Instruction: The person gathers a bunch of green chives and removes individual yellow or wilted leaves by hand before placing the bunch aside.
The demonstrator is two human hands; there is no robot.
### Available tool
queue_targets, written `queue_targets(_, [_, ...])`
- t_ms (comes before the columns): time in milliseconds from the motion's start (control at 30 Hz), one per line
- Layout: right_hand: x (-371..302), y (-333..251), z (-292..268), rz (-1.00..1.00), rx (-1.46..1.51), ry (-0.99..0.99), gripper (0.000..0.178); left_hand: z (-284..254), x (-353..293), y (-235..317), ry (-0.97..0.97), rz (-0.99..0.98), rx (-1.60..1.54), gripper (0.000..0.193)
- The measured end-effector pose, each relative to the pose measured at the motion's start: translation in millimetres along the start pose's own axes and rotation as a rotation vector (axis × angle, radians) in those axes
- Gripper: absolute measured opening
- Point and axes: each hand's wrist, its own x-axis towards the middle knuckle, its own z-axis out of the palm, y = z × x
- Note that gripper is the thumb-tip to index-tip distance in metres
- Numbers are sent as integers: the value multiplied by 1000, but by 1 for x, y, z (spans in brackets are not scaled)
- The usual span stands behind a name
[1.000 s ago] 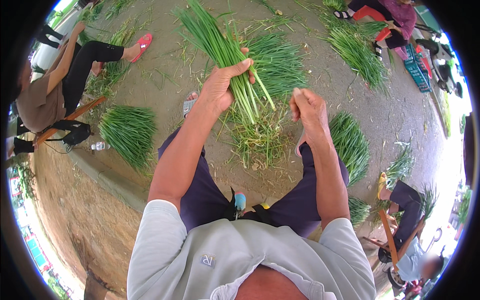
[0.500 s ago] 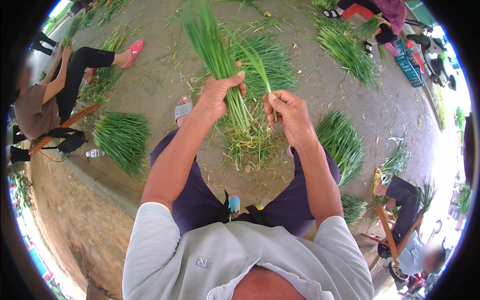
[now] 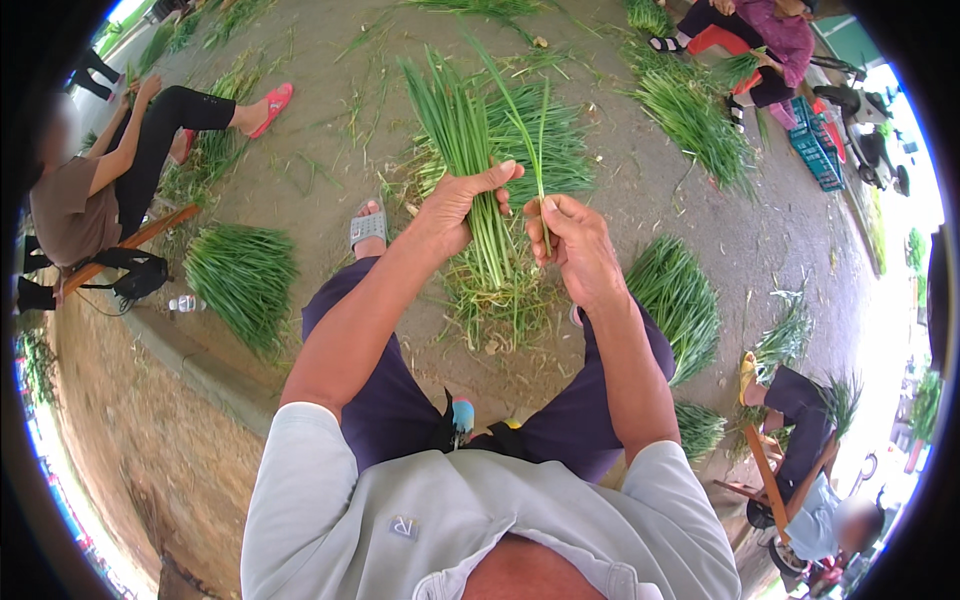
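Observation:
My left hand [image 3: 462, 205] is wrapped round a bunch of garlic chives [image 3: 462, 130], its long green leaves pointing away from me and its pale stem ends toward me. Just to the right, my right hand [image 3: 572, 240] pinches a few thin chive stalks [image 3: 541, 170] between thumb and fingers, apart from the bunch. Beyond both hands a flat pile of chives [image 3: 550, 135] lies on the ground. Below them, between my feet, is a heap of yellowish trimmings [image 3: 500, 315].
Chive piles lie to my left [image 3: 240, 285] and right [image 3: 680, 310]. A plastic bottle [image 3: 187, 303] is near the left pile. A person in brown [image 3: 75, 220] sits at left, another in purple [image 3: 780, 40] at far right, a third [image 3: 815, 510] at near right. A teal crate [image 3: 818, 150] stands far right.
The bunch in my left hand has come nearer and stands steadier, no longer blurred. My right hand has shifted slightly toward me and left, still pinching stalks.

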Motion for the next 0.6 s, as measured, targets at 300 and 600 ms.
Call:
queue_targets(300, [-3,-3,7,62,-101,-108,30,1,-2,4,-48,15,37,26])
queue_targets(600, [7,8,1,-84,-186,166,26,0,-4,10,15,81,98,23])
